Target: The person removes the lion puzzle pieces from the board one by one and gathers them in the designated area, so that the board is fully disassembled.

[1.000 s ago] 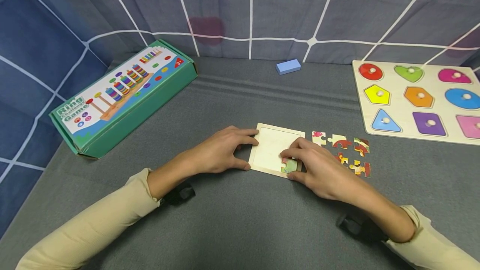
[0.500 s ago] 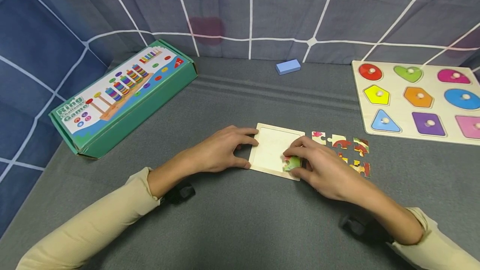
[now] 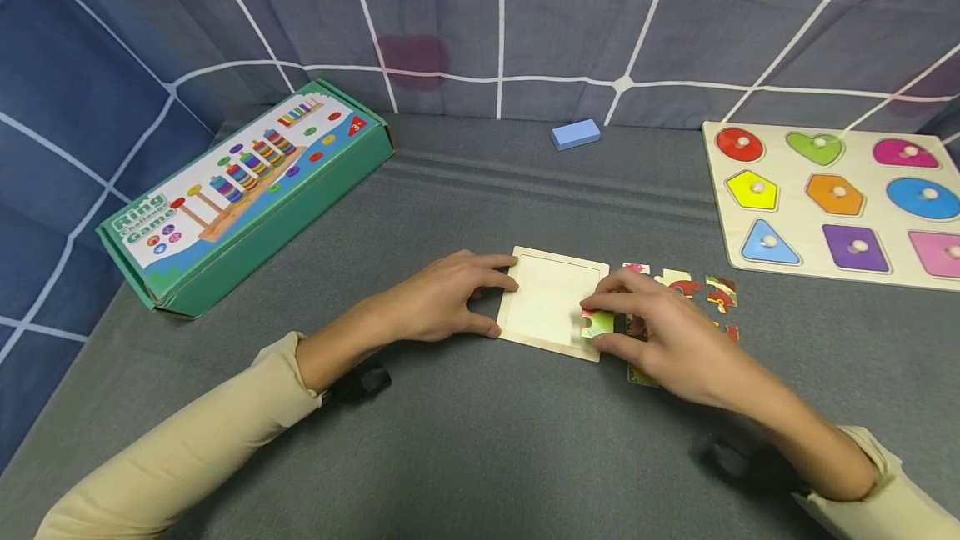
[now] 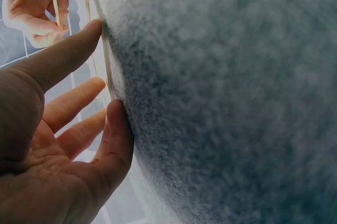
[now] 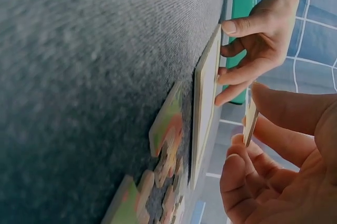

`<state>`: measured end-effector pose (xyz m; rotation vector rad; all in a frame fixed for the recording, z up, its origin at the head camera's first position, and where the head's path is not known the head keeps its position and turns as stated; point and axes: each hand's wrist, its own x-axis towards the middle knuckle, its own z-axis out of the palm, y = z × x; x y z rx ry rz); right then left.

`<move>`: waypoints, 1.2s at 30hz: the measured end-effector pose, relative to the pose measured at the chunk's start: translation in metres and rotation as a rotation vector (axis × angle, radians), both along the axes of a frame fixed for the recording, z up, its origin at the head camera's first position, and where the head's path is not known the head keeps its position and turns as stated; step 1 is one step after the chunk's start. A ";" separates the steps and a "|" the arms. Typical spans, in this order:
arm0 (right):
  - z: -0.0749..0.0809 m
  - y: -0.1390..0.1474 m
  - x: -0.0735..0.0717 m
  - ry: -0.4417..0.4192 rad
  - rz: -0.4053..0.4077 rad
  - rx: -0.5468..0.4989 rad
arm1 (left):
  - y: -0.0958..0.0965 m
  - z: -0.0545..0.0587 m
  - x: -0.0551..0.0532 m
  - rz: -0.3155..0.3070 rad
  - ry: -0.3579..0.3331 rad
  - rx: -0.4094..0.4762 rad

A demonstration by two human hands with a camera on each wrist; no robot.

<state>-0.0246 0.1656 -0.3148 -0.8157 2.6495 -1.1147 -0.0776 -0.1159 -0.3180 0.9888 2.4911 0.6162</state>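
Observation:
A square wooden puzzle tray with a raised border lies flat on the grey cloth, its bare base showing. At its left edge, my left hand touches the border with thumb and fingertips, the fingers fairly straight. My right hand pinches a green jigsaw piece between thumb and fingers. In the right wrist view that piece is held up off the tray, seen nearly edge-on. Several loose jigsaw pieces lie right of the tray, some hidden behind my right hand.
A green ring game box stands at the back left. A small blue block sits near the curtain. At the right lies a wooden peg board with colourful knobbed shapes.
My right hand has lifted the green jigsaw piece from the tray's lower right corner and moved right with it. The left hand stays at the tray's edge.

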 end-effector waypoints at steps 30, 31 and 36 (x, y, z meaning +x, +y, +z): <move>0.006 0.034 0.019 0.100 -0.029 0.093 | 0.001 0.000 -0.002 0.016 -0.017 0.024; 0.006 0.035 0.019 0.106 -0.021 0.088 | 0.001 0.000 -0.002 0.016 -0.017 0.023; 0.005 0.043 0.023 0.126 0.002 0.063 | 0.000 0.000 -0.002 0.017 -0.018 0.020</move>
